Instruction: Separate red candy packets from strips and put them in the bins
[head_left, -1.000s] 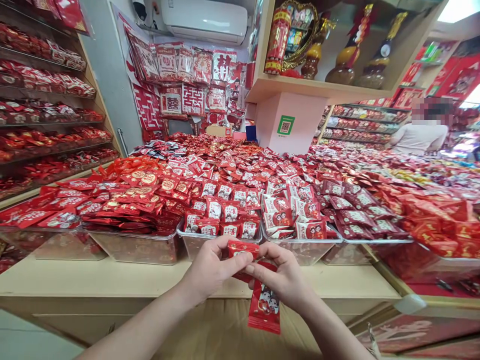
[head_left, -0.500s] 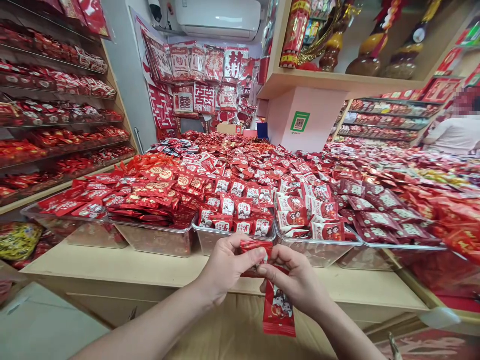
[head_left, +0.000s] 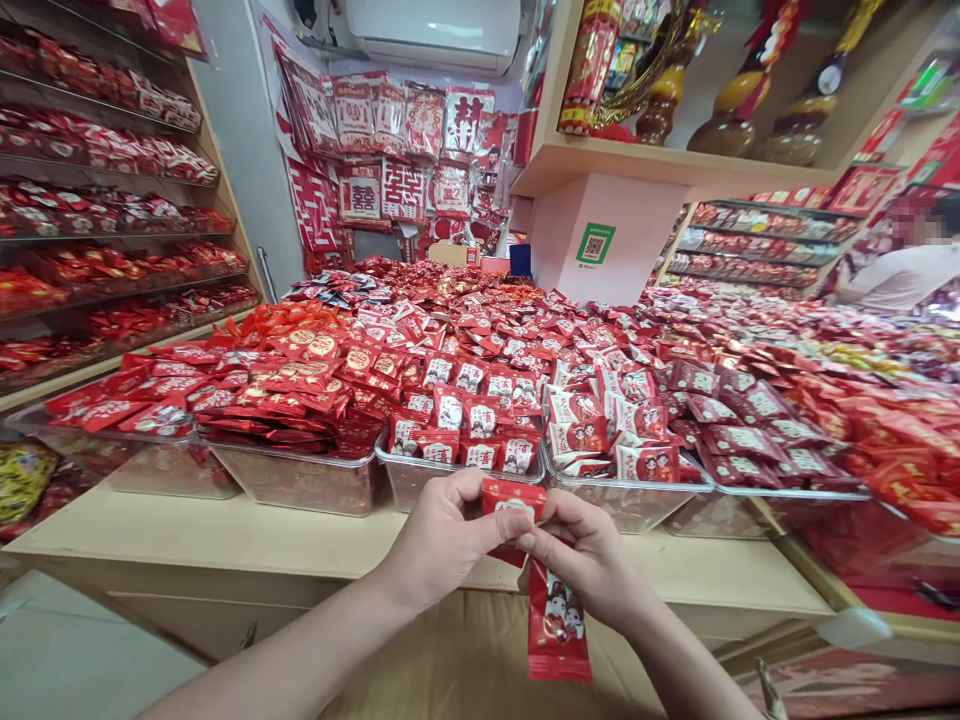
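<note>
head view: left hand point(head_left: 442, 540) pinching a red packet point(head_left: 514, 497) in front of the tubs point(head_left: 300, 488), right hand point(head_left: 592, 550) closed on a second packet point(head_left: 559, 620) dangling below. looks slick, so a loose right grip might drop it.

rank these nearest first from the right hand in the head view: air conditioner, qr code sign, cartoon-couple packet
1. Cartoon-couple packet, hanging below the right hand
2. QR code sign, ahead on the white column
3. Air conditioner, high at the back
</note>
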